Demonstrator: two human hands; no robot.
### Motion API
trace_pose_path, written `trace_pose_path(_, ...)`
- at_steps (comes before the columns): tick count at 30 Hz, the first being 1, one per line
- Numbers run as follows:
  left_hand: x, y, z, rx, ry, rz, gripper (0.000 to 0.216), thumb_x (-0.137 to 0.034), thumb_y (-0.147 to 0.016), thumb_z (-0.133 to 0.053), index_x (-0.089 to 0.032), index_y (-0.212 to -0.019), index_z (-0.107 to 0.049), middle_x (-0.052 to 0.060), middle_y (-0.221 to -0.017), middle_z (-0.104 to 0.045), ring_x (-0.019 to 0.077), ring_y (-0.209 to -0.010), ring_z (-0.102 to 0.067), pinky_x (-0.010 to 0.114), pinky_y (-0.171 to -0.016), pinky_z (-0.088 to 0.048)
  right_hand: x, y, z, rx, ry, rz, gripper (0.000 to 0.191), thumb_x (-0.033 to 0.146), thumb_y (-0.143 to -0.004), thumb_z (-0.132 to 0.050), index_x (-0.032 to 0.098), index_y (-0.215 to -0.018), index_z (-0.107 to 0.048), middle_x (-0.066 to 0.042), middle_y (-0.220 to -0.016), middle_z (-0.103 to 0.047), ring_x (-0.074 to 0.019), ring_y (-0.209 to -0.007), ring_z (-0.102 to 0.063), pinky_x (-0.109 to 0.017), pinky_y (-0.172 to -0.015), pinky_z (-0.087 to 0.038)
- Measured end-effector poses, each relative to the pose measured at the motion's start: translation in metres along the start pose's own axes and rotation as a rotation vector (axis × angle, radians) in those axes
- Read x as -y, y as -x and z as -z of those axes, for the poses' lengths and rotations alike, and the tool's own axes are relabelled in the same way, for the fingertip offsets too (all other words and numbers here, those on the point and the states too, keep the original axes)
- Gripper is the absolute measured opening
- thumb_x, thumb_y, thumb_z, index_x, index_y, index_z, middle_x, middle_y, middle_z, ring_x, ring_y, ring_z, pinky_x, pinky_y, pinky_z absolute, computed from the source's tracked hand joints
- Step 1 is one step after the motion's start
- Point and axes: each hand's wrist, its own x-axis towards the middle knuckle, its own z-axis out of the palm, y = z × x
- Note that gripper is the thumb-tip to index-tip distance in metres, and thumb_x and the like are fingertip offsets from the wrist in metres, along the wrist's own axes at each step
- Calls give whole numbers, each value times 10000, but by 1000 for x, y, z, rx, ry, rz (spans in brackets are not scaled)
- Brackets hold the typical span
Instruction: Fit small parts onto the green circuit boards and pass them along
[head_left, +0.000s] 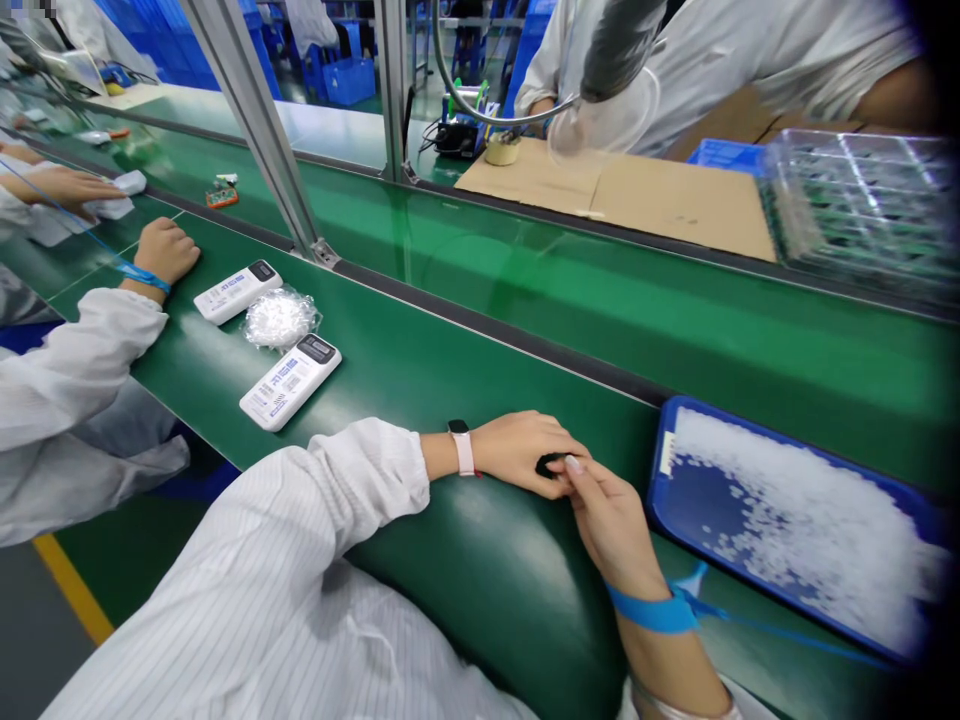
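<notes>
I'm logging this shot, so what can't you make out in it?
Head view, dark item: partly covered by the left hand and right hand.
Head view, nearer white device: fine print too small.
Head view, clear trays: contents lost to blur.

a small black piece (550, 465), its outline partly hidden, is held between left fingers (553, 488) and right fingers (592, 484).

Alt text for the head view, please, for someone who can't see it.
A person's left hand and right hand meet over a green work surface, a small black item in their grip. Right of them lies a blue tray of small white pieces; to the left, two white devices lie beside a clear plastic bundle.
</notes>
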Motion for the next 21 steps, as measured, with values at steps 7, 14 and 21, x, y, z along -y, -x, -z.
trace_pose_path(7, -4, 0, 1, 12, -20, 19, 270, -236, -764, -568, -156, -1020, -600, 37, -959, -693, 177, -935, -599, 284, -876, -409, -4, -1, 1, 2, 13, 1, 358, 531, -764, -611, 184, -735, -696, -51, -681, -666, -180, -653, -593, -292, -599, -478)
trace_pose_path(14, -3, 1, -1, 6, 31, -23, 304, -322, -767, -614, -155, -1022, -601, 42, -919, -689, 179, -911, -595, 284, -867, -419, 4, 1, 0, 5, -10, -42, 397, 551, -738, -628, 166, -650, -665, -22, -545, -584, -131, -511, -508, -253, -473, -411)
trace_pose_path(21, 1, -1, 0, 92, 133, -10, 426, -426, -795, -632, -182, -1137, -559, 38, -1051, -668, 183, -975, -578, 288, -916, -392, 8, 2, -2, 1, -60, -101, 371, 545, -713, -660, 177, -657, -666, 16, -495, -482, -108, -479, -427, -241, -448, -340)
